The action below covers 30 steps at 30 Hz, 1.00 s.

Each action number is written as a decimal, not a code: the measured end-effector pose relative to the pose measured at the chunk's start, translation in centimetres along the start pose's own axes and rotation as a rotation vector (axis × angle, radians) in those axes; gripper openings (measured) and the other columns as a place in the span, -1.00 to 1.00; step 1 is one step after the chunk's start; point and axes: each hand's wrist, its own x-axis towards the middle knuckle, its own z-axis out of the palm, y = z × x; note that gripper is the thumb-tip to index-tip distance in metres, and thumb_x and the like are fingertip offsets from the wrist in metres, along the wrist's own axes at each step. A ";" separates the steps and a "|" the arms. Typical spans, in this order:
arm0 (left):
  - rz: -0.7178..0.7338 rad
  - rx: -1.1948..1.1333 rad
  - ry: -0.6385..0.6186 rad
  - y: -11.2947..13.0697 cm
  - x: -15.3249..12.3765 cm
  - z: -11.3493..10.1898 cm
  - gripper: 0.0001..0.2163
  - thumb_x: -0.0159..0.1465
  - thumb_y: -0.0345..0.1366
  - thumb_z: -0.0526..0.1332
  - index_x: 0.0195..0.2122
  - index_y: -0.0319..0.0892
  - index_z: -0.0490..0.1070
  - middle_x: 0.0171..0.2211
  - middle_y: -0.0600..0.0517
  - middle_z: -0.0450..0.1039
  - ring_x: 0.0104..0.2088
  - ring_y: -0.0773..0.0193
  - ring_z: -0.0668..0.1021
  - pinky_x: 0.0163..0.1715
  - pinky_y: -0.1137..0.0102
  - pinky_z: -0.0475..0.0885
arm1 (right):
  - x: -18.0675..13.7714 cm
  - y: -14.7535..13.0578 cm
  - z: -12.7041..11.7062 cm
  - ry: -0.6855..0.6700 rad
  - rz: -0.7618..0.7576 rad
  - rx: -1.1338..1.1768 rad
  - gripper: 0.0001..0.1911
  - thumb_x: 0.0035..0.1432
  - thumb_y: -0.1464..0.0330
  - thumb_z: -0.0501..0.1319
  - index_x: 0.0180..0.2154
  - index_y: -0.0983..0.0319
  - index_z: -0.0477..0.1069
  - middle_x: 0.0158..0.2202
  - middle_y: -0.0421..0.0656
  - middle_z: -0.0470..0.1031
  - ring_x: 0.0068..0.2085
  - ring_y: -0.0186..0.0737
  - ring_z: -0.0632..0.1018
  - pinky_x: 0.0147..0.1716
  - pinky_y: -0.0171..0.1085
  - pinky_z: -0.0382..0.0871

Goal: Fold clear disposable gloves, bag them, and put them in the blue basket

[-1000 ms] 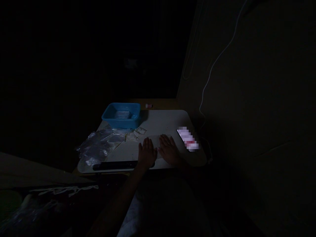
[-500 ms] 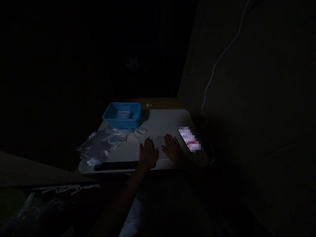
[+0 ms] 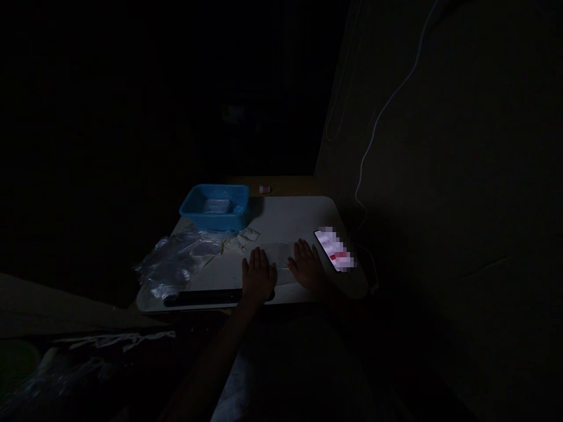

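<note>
The scene is very dark. My left hand (image 3: 258, 276) lies flat on the small white table (image 3: 285, 220), fingers stretched out. My right hand (image 3: 308, 266) lies flat beside it, fingers spread. Both hands press on a thin clear plastic sheet or bag (image 3: 280, 256) that shows between them. A lit phone (image 3: 334, 250) lies just right of my right hand.
A blue plastic basin (image 3: 215, 206) stands at the table's far left. Crumpled clear plastic bags (image 3: 173, 264) lie at the left. A dark strip (image 3: 202, 297) runs along the front edge. A small bottle (image 3: 264, 189) sits behind the table. A white cable (image 3: 378, 117) hangs on the right wall.
My two hands have slid apart a little on the plastic sheet, the right one toward the phone. The view has shifted slightly.
</note>
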 end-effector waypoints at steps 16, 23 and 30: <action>0.354 -0.101 -0.018 2.0 2.6 0.5 -0.58 0.27 -0.35 -0.14 0.13 -0.35 0.14 0.17 -0.17 0.12 0.18 0.16 0.18 0.12 0.19 0.12 | -0.1 -0.1 0.3 0.058 -0.009 -0.011 -0.48 0.23 0.22 -0.13 0.10 0.40 0.18 0.17 0.10 0.15 0.20 -0.04 0.14 0.13 -0.01 -0.10; 0.257 -0.051 0.013 1.0 2.0 0.8 -0.50 0.29 -0.17 -0.19 0.16 -0.40 0.09 0.19 -0.22 0.05 0.20 0.07 0.13 0.13 0.13 0.07 | -0.1 -0.1 0.4 0.047 0.002 -0.011 -0.45 0.23 0.19 -0.13 0.11 0.42 0.16 0.18 0.11 0.13 0.20 -0.04 0.13 0.14 -0.02 -0.11; 0.172 -0.024 -0.001 -0.1 1.9 0.2 -0.49 0.29 -0.17 -0.20 0.17 -0.40 0.07 0.20 -0.23 0.03 0.20 0.07 0.11 0.12 0.07 0.04 | -0.2 -0.1 0.3 0.066 -0.003 -0.015 -0.45 0.23 0.19 -0.14 0.10 0.43 0.16 0.17 0.11 0.14 0.20 -0.05 0.14 0.14 -0.04 -0.11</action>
